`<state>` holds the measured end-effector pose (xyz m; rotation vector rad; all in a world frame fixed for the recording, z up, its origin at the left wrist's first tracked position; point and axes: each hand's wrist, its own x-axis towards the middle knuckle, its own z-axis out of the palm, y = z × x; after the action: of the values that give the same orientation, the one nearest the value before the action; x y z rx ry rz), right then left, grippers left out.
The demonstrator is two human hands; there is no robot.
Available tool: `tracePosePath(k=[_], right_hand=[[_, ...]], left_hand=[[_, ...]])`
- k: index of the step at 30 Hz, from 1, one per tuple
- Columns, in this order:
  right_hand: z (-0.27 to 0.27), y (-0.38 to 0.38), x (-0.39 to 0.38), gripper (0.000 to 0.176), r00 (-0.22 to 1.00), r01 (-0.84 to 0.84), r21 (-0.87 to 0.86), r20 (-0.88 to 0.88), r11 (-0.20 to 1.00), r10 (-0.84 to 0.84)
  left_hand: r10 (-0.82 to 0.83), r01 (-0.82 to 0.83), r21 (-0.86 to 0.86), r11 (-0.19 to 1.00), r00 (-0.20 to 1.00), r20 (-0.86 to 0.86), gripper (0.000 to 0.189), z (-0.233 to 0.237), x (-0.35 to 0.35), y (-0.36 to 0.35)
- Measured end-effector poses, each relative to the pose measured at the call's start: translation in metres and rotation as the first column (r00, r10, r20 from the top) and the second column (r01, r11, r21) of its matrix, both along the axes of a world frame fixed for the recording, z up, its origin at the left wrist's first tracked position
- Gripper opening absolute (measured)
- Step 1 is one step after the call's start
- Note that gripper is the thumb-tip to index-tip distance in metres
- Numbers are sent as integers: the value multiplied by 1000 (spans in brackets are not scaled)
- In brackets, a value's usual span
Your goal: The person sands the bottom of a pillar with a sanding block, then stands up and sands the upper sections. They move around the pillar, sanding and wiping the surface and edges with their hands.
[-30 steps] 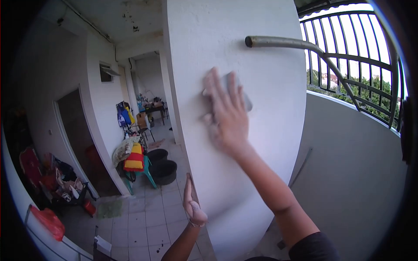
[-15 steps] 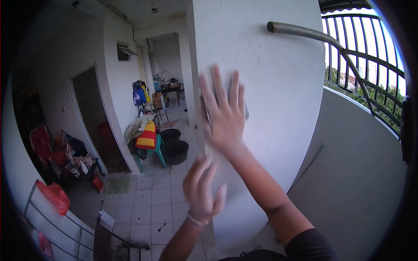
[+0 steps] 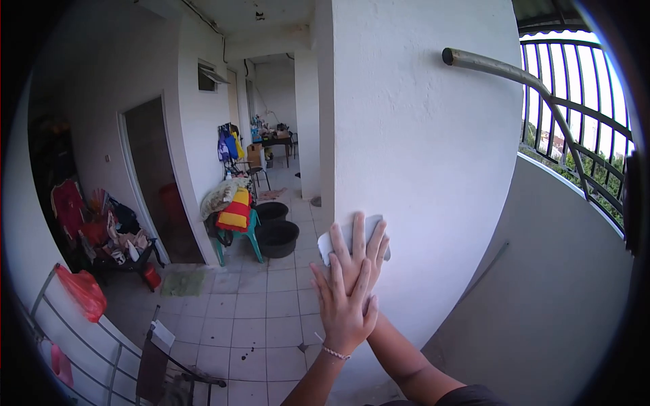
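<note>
Pressing flat against the white pillar (image 3: 420,155), the right hand (image 3: 360,245) pins a small grey pad (image 3: 326,246) to the plaster, low down on the pillar and close to its left corner. Its fingers (image 3: 357,227) are spread open over the pad, not curled around it. The left hand (image 3: 342,304) lies open on the back of the right, fingers splayed and pointing up.

The likely trouble is the pad itself. Only palm pressure holds it, so if that pressure eased or came on unevenly it could slide out sideways and drop to the tiled floor (image 3: 271,318) below. A stroke toward the left could carry the pad past the pillar's edge, where the hands would lose their backing and knuckles might scrape the corner. With both hands stacked on one spot, the person has nothing free to catch their balance. The grey pipe (image 3: 487,65) juts out of the pillar high on the right, well apart from the hands now, but a long upward reach could bring an arm or head near its open end.
</note>
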<state>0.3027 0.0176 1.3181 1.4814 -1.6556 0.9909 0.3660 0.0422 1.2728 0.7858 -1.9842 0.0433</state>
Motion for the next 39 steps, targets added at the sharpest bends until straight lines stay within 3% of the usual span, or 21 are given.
tracePosePath(k=[7,12,16,20,21,24,27,31,34,36,37,38,39], right_hand=[[-133,-2,0,55,999,28,-47,45,998,-26],[-200,22,-16,60,998,-49,221,36,974,42],[-240,48,-34,56,987,-68,423,163,904,-2],[-238,90,-50,61,971,-123,357,237,926,38],[-241,98,-57,60,970,-120,366,243,923,30],[-234,127,-69,60,955,-130,348,295,928,23],[-260,152,-88,59,937,-187,397,346,898,42],[-273,178,-101,50,816,-111,209,577,972,-31],[-273,186,-125,49,741,81,145,653,986,-157],[-254,194,-133,48,623,123,78,770,989,-138],[-245,201,-134,47,556,142,46,823,989,-119],[-244,206,-138,46,566,137,-60,824,989,-28],[-252,211,-144,46,500,120,-51,866,991,-16]], left_hand=[[-19,-11,177,984,986,164,60,-104,13,12],[-60,30,270,962,993,104,63,-161,5,32],[-233,228,381,896,972,-33,73,-176,0,59],[-338,330,408,852,940,-54,79,-185,-6,82],[-370,370,465,804,924,-95,75,-181,-9,86],[-432,459,356,814,888,-158,68,-156,-24,90],[-481,487,230,843,873,-83,57,-123,-36,82],[-467,467,11,884,884,23,58,-45,-47,52],[-342,353,-224,908,936,85,66,28,-54,15],[-240,250,-351,902,968,72,69,81,-59,-7],[-141,167,-395,903,985,96,70,106,-61,-14],[-27,70,-433,899,994,105,71,127,-64,-26],[90,-29,-469,883,990,107,72,146,-68,-38]])
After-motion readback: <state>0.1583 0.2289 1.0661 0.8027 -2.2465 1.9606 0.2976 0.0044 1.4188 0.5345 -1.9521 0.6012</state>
